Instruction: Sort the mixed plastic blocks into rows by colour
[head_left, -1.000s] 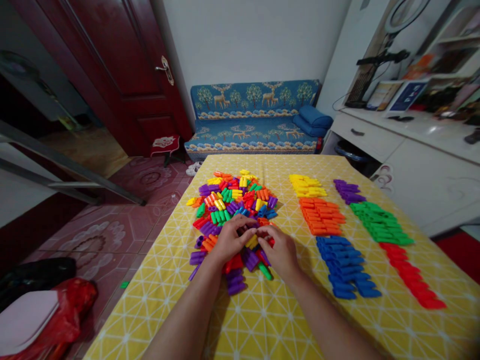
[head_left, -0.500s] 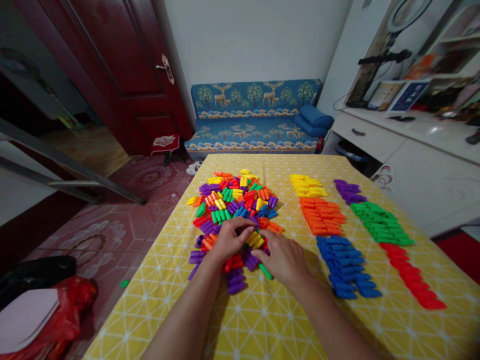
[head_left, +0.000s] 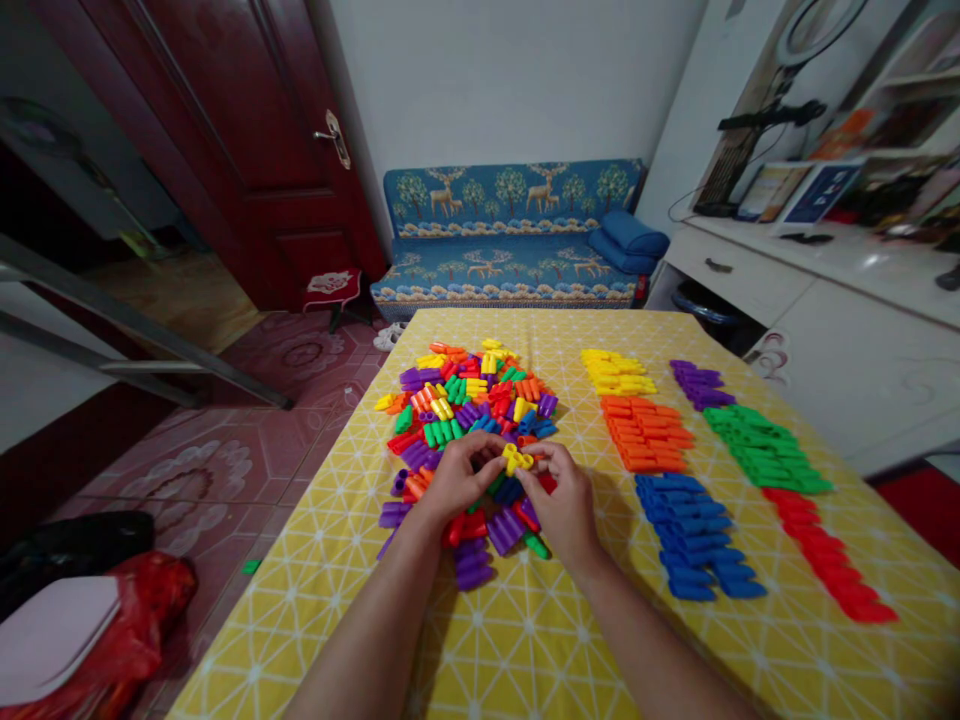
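Over the near part of a mixed pile of plastic building pieces [head_left: 441,432], both hands meet at a yellow building piece [head_left: 517,460] made of joined tubes, its open ends facing me. My right hand [head_left: 561,497] pinches it from the right between thumb and fingers. From the left, my left hand [head_left: 469,475] has its thumb and forefinger closed against the piece's other side. Purple pieces [head_left: 506,530] and a green piece [head_left: 536,545] lie just below the hands. Some of the pile is hidden under my fingers.
Sorted groups lie to the right: yellow [head_left: 616,373], orange [head_left: 645,433], blue [head_left: 686,535], purple [head_left: 699,384], green [head_left: 765,447] and red [head_left: 825,555]. A patterned yellow cloth [head_left: 525,655] covers the table. Beyond its far edge stands a blue sofa [head_left: 510,240]; a white cabinet [head_left: 847,340] is at right.
My right hand has picked the yellow piece up from the pile and turned it so its open ends show. The left hand has barely moved. A green piece below has shifted slightly.
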